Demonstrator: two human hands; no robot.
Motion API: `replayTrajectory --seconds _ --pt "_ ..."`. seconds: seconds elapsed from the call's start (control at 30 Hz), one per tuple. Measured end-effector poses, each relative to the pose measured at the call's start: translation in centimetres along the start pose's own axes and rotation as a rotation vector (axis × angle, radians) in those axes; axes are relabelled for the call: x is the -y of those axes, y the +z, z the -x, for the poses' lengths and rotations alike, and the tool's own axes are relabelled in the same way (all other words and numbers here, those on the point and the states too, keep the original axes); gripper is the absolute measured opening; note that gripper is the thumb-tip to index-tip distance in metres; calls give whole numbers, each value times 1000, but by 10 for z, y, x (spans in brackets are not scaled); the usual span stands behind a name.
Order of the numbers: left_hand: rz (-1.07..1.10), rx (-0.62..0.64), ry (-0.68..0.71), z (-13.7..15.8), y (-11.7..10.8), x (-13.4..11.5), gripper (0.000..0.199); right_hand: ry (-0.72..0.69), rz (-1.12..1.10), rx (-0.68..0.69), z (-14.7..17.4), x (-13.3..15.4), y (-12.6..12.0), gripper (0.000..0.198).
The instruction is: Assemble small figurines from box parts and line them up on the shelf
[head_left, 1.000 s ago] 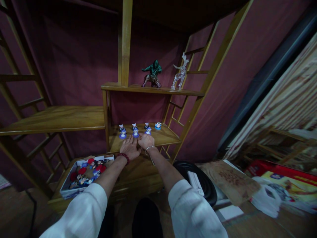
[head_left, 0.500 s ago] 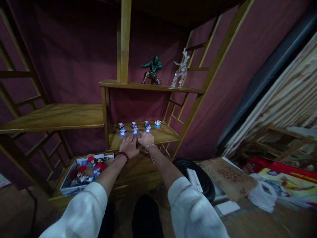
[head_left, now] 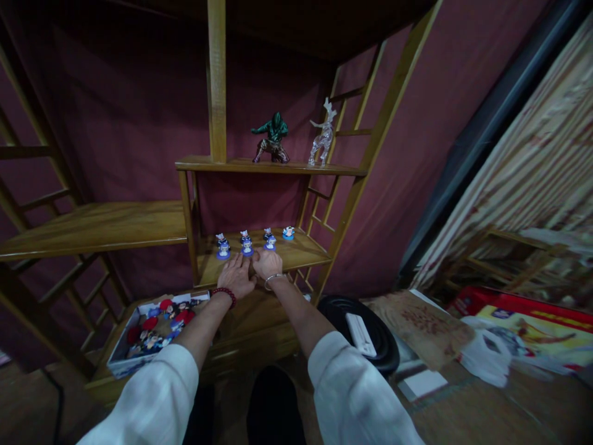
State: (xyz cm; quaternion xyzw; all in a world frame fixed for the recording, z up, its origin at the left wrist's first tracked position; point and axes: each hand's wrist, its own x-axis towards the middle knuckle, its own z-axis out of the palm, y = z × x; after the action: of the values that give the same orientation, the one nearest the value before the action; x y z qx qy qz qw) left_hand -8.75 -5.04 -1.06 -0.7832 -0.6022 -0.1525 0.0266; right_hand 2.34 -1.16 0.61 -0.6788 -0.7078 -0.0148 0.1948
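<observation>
- Left: wooden side shelf (head_left: 97,225), level, against a dark red wall (head_left: 125,136).
- Below it: white box (head_left: 127,368) on a low wooden base (head_left: 99,388).
- Centre: wooden lower shelf (head_left: 303,252), bearing the small figures; upper shelf (head_left: 296,166) above.
- Right: brown floor (head_left: 519,414), cluttered; striped curtain (head_left: 523,161) behind. Light dim.
- Counts, left to right:
- Toys (head_left: 152,339) in box: many, red and blue parts; heaped, number cannot be told.
- Purple figures (head_left: 247,248): 3, front row of lower shelf, upright, spaced apart.
- Dark figures (head_left: 245,236): 3, one just behind each purple one.
- Blue figure (head_left: 288,233): 1, right end of back row.
- Green statue (head_left: 273,136): 1, upper shelf, crouching; clear deer (head_left: 322,139): 1, to its right.
- Black coil (head_left: 386,352): 1, on floor; white bag (head_left: 486,355): 1, further right.
- Hands: 2, at the front of the lower shelf.
- Left hand (head_left: 237,276): palm down, fingers extended, slightly spread, tips just before the middle purple figure; red bracelet.
- Right hand (head_left: 267,264): just below the right purple figure; fingers bent, tips hidden, cannot tell whether pinching anything; silver bangle.
</observation>
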Motion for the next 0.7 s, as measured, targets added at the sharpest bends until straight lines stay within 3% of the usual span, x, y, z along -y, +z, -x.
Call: replayTrajectory --seconds 0.37,0.7 --pt "-19 -14 15 3 -1 -1 64 29 -273 -207 0 -21 10 27" --pt "-59 -104 26 10 1 -3 57 -49 -276 -278 13 -20 14 22"
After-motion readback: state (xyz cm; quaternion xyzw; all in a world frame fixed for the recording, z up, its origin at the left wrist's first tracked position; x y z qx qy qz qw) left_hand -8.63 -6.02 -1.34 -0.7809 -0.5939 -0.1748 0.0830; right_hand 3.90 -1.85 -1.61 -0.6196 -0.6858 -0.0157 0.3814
